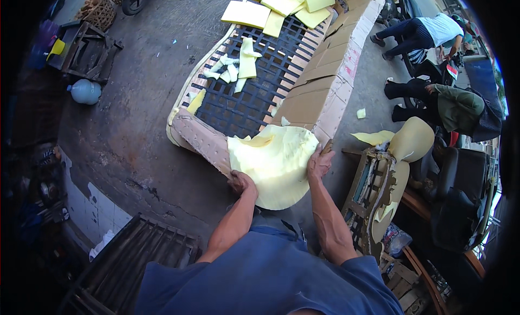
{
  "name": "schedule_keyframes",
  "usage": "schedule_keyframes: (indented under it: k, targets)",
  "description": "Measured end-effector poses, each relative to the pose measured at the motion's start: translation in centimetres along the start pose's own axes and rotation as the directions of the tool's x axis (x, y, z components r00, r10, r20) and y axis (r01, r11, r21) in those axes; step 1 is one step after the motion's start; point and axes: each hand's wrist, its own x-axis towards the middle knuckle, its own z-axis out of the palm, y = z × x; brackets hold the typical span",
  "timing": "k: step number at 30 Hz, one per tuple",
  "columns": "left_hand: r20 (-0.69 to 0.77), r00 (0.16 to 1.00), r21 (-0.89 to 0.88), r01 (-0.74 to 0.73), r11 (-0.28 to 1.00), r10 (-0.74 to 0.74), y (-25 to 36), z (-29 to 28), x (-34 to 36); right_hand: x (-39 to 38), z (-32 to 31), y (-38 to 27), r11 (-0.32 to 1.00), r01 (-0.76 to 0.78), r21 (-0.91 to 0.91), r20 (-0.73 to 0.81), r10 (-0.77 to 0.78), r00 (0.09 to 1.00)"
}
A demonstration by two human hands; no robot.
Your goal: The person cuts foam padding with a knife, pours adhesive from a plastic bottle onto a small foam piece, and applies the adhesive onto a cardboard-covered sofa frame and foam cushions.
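Observation:
A pale yellow foam sheet (276,166) drapes over the near end of a stripped sofa frame (200,133), its rounded lower edge hanging toward me. At its left edge my left hand (242,183) is closed, fingers curled around the side. My right hand (320,163) grips the opposite edge beside the cardboard-covered back (309,95); some of its fingers are hidden. Black woven webbing (233,101) spans the seat, with torn foam strips (247,60) lying on it. Flat yellow foam pieces (246,14) are piled at the far end.
To my right stands a partly stripped seat (374,190) with exposed foam, near a black seat (460,196). Two people (457,109) are beyond it. A slatted metal rack (135,261) is at lower left. Farther left are a blue water jug (84,91) and a wooden stand (92,52).

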Motion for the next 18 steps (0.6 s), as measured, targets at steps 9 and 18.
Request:
schedule_keyframes:
  k: [9, 18]
  targets:
    - [-0.034, 0.999, 0.11, 0.044, 0.993, -0.04, 1.9, -0.8, -3.1, 0.2, -0.5, -1.0, 1.0, -0.025, -0.017, -0.054, 0.024, 0.998]
    - [-0.114, 0.993, -0.005, -0.013, 1.0, 0.013, 0.2, 1.0, 0.0, 0.2, 0.1, 0.1, 0.996, 0.01, 0.089, -0.061, -0.005, 0.998]
